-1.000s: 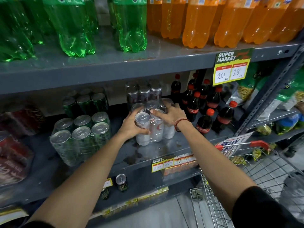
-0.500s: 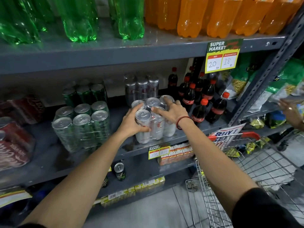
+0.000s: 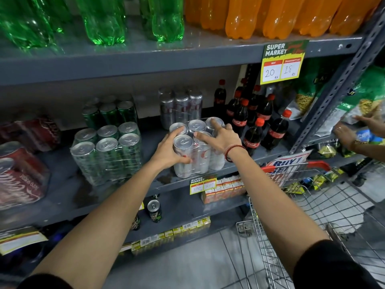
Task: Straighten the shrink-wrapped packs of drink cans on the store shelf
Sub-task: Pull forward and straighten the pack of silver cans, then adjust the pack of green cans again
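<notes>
A shrink-wrapped pack of silver cans (image 3: 196, 152) stands near the front edge of the grey middle shelf (image 3: 62, 197). My left hand (image 3: 167, 152) grips its left front corner, thumb over a can top. My right hand (image 3: 219, 137) lies spread over the can tops on the right side. A second silver pack (image 3: 180, 108) stands behind it. To the left sit a green can pack (image 3: 108, 152) with another green pack (image 3: 110, 113) behind, and red can packs (image 3: 18, 174) at the far left.
Small cola bottles (image 3: 252, 124) crowd right beside the silver pack. A wire shopping cart (image 3: 312, 215) stands at lower right. Another person's hands (image 3: 354, 132) work on snack bags past the upright post. Big green and orange bottles fill the shelf above.
Both hands keep hold of the silver pack; it seems to have come slightly nearer the shelf's front edge. Another person's hands have come into view at the right.
</notes>
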The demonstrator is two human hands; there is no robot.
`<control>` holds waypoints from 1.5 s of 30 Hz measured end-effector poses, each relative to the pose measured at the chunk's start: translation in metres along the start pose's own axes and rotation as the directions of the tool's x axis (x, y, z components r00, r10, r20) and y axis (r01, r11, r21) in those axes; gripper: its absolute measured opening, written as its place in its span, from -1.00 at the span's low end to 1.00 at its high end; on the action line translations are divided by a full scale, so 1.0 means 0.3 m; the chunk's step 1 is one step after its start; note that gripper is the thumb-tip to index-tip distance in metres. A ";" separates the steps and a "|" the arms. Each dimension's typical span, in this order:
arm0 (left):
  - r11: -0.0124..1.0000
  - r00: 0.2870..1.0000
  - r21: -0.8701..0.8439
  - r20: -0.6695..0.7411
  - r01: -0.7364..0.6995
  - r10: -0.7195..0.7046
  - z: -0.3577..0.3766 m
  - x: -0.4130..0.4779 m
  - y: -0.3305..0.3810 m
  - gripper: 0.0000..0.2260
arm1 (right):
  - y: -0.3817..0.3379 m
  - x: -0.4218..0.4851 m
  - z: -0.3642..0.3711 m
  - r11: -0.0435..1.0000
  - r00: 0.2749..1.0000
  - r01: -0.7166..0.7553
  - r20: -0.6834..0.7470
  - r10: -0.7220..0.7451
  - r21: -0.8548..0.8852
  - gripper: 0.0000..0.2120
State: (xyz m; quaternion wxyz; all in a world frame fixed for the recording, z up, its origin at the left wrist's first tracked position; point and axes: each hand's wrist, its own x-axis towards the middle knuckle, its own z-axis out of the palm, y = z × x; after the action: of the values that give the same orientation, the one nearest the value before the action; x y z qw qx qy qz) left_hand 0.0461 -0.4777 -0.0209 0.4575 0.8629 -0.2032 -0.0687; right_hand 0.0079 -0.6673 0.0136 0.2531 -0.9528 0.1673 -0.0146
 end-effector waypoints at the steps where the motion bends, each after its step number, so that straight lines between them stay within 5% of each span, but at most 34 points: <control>1: 1.000 1.000 0.003 0.001 0.000 0.000 0.000 0.000 -0.002 -0.07 | -0.001 -0.002 0.001 1.000 1.000 -0.002 -0.003 0.002 -0.001 -0.17; 10: 0.996 0.998 0.092 0.061 -0.014 0.008 -0.035 -0.028 0.019 0.06 | -0.008 -0.035 -0.015 0.998 0.999 -0.032 -0.002 0.032 0.059 -0.16; 14: 0.986 0.988 0.127 -0.092 -0.113 0.125 -0.161 -0.091 0.015 -0.04 | -0.073 -0.085 -0.014 0.980 0.930 0.125 -0.363 -0.062 0.153 -0.20; 17: 0.971 0.956 0.217 -0.253 -0.096 0.151 -0.316 -0.137 -0.017 -0.15 | -0.204 -0.117 0.017 0.912 0.855 0.348 -0.472 -0.215 0.216 -0.18; 22: 0.885 0.959 0.427 -0.274 0.188 -0.071 -0.569 -0.179 -0.150 -0.02 | -0.466 -0.101 0.166 0.854 0.878 0.478 -0.147 -0.456 0.205 -0.05; 26: 0.879 0.936 0.326 -0.174 0.349 -0.308 -0.635 -0.199 -0.256 0.13 | -0.561 -0.037 0.291 0.881 0.859 0.428 0.213 -0.466 0.199 0.13; 29: 0.905 0.940 0.256 -0.124 0.339 -0.317 -0.656 -0.204 -0.311 0.13 | -0.604 0.006 0.365 0.910 0.832 0.378 0.369 -0.414 0.170 0.17; 35: 0.902 0.943 0.282 -0.156 0.327 -0.293 -0.624 -0.224 -0.332 0.07 | -0.603 0.014 0.422 0.923 0.888 0.366 0.253 -0.384 0.115 0.10; 45: 0.871 0.937 0.353 -0.202 0.342 -0.285 -0.558 -0.360 -0.306 0.06 | -0.549 -0.123 0.381 0.905 0.871 0.406 0.246 -0.425 0.125 0.04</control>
State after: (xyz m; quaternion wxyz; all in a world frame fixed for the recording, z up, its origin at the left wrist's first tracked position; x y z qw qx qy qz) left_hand 0.0254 -0.2598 -0.0076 0.2762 0.9596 -0.0363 -0.0388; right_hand 0.0374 -0.4662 -0.0038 0.2973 -0.9501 -0.0777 0.0542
